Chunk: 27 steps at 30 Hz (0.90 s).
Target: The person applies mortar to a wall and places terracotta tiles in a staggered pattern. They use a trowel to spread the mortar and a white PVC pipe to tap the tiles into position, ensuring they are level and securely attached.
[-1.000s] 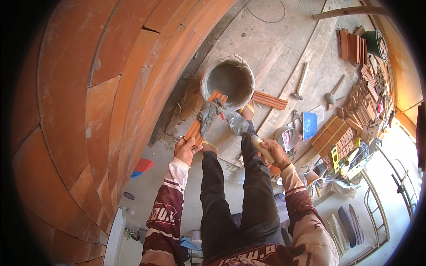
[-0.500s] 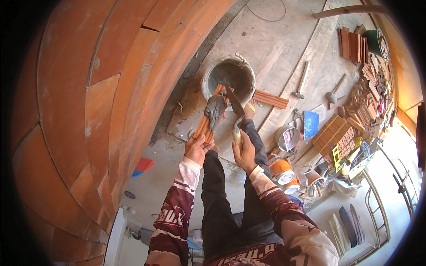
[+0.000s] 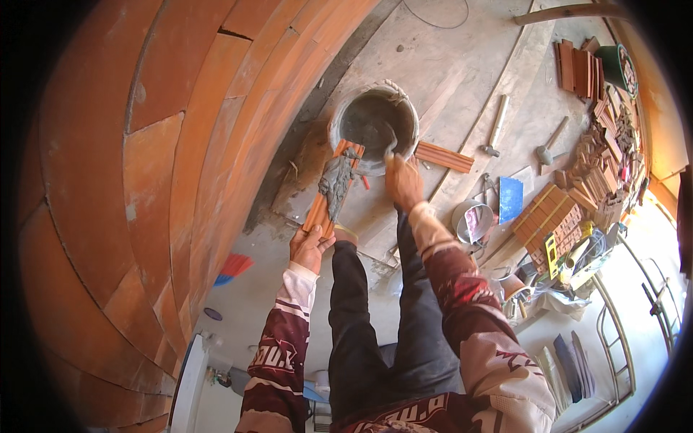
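My left hand [image 3: 309, 247] holds a long ridged terracotta tile [image 3: 332, 189] by its near end, and a lump of grey mortar [image 3: 336, 179] lies on its upper face. My right hand [image 3: 403, 182] reaches out to the mortar bucket [image 3: 373, 124] and grips a trowel [image 3: 390, 148], of which only a part shows at the bucket's rim. The bucket stands on the concrete floor and holds wet grey mortar. My dark-trousered legs hang down between the two arms.
A curved wall of terracotta tiles [image 3: 166, 166] fills the left. A loose tile [image 3: 444, 156] lies right of the bucket. Hammers [image 3: 495, 128], a metal bowl [image 3: 472, 220], a blue card [image 3: 510, 198] and stacks of tiles [image 3: 556, 220] crowd the right side.
My right hand has moved forward from beside the tile to the bucket's rim. The left hand keeps the mortared tile in about the same place.
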{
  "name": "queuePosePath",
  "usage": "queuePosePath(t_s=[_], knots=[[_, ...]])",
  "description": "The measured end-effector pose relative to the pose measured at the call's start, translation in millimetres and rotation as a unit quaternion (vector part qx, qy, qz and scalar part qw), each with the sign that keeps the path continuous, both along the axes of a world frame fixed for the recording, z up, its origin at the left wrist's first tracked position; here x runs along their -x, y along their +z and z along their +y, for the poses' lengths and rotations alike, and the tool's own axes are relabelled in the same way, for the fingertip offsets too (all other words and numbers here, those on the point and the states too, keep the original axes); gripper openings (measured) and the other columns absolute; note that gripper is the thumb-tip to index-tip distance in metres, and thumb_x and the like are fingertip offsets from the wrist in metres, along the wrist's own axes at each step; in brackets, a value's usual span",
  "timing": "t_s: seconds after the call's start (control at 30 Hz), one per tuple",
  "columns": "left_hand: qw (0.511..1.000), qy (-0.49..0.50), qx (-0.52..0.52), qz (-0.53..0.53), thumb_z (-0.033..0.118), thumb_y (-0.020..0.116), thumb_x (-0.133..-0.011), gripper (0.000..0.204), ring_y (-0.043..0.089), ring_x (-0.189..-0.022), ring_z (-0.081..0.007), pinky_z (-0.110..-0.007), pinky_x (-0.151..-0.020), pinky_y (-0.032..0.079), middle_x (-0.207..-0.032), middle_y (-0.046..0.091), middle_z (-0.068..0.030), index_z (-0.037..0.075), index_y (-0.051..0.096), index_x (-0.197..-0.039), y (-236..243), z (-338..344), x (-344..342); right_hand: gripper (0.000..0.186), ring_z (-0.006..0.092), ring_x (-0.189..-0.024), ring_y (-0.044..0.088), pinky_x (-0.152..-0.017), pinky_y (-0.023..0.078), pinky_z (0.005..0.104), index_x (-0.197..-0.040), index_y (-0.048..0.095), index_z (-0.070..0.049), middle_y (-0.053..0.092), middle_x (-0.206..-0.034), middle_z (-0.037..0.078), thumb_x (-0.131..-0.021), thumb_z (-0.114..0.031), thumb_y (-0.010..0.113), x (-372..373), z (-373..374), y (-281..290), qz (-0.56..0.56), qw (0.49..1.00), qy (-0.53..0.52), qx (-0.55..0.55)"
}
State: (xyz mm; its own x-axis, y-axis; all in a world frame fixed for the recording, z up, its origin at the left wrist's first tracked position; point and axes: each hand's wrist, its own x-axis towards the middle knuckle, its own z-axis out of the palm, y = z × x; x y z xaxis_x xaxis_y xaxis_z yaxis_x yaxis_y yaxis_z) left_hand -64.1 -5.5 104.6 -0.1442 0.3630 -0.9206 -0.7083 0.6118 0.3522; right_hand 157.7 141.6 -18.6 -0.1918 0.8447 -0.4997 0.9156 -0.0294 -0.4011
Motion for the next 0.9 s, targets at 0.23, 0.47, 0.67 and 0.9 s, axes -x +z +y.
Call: queuePosePath(t_s=[0.23, 0.47, 0.67, 0.9], knots=[[0.999, -0.014, 0.035, 0.016, 0.016, 0.059, -0.096, 0.026, 0.064, -0.090, -0.0199, -0.034, -0.080, 0.054, -0.106, 0.062, -0.0079, 0.005, 0.052, -0.118, -8.7, -27.0, 15.4, 0.023, 0.0429, -0.084, 0.067, -0.075, 0.054, 0.0496, -0.093, 0.065, -0.001, 0.067, -0.089, 0.025, -0.088, -0.018, 0.050, 16.3, 76.6, -45.6, -0.031, 0.996, 0.080, 0.021], [0.998, -0.010, 0.061, 0.010, 0.017, 0.061, -0.094, 0.027, 0.063, -0.092, -0.0217, -0.036, -0.081, 0.052, -0.107, 0.061, -0.0071, 0.006, 0.053, -0.118, -15.0, -40.4, 18.5, 0.024, 0.0427, -0.086, 0.067, -0.080, 0.054, 0.0475, -0.088, 0.071, -0.004, 0.068, -0.091, 0.024, -0.082, -0.020, 0.055, 17.1, 75.5, -45.1, 0.010, 0.987, 0.133, 0.088], [1.000, -0.003, 0.028, -0.012, 0.017, 0.062, -0.094, 0.031, 0.062, -0.093, -0.0229, -0.036, -0.081, 0.052, -0.108, 0.061, -0.0068, 0.009, 0.052, -0.122, -20.0, -49.3, 25.7, 0.032, 0.0433, -0.093, 0.066, -0.084, 0.054, 0.0456, -0.093, 0.072, -0.003, 0.068, -0.098, 0.023, -0.081, -0.028, 0.056, 24.6, 72.0, -76.6, 0.006, 0.980, 0.096, 0.176], [0.999, -0.011, 0.018, -0.026, 0.020, 0.062, -0.095, 0.029, 0.060, -0.093, -0.0200, -0.034, -0.085, 0.048, -0.108, 0.061, -0.0055, 0.010, 0.053, -0.121, -16.6, -40.1, 29.6, 0.034, 0.0277, -0.056, 0.066, -0.052, 0.053, 0.0386, -0.085, 0.065, 0.003, 0.066, -0.069, 0.019, -0.090, -0.030, 0.057, 32.0, 67.4, -50.2, 0.110, 0.975, 0.074, 0.176]])
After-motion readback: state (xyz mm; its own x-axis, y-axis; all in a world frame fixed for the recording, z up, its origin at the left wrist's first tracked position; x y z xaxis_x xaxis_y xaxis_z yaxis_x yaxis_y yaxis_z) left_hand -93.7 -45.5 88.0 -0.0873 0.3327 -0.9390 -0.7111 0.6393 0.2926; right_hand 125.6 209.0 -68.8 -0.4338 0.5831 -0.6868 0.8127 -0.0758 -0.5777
